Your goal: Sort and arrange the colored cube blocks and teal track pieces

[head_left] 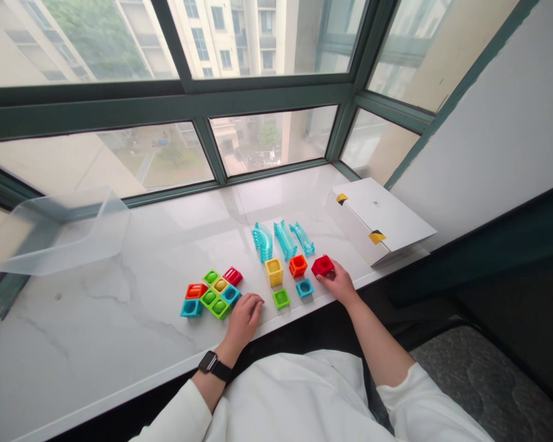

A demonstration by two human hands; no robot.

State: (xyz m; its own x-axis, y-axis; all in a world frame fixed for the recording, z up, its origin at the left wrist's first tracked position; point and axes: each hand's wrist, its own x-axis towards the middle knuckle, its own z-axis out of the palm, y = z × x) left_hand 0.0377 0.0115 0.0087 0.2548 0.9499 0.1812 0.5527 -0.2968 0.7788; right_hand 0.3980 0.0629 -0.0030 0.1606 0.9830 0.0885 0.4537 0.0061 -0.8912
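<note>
One red block (321, 265), right of orange block (298, 266): your right hand (340, 283) pinches it | Your left hand (244, 314): curled beside block cluster (220, 285), grip indeterminable | Turquoise tracks (284, 239): grouped behind, apparently by shape

The red block (322, 265) and the other blocks (220, 285) look like smooth plastic with a slight sheen; the tracks (284, 239) are see-through, shiny plastic. The table (147, 301) has a glossy, marble-like surface. The bin (80, 248) is cloudy plastic, the box (380, 212) smooth card, the shirt (295, 396) matt cloth, the cushion (483, 380) quilted fabric.
</note>
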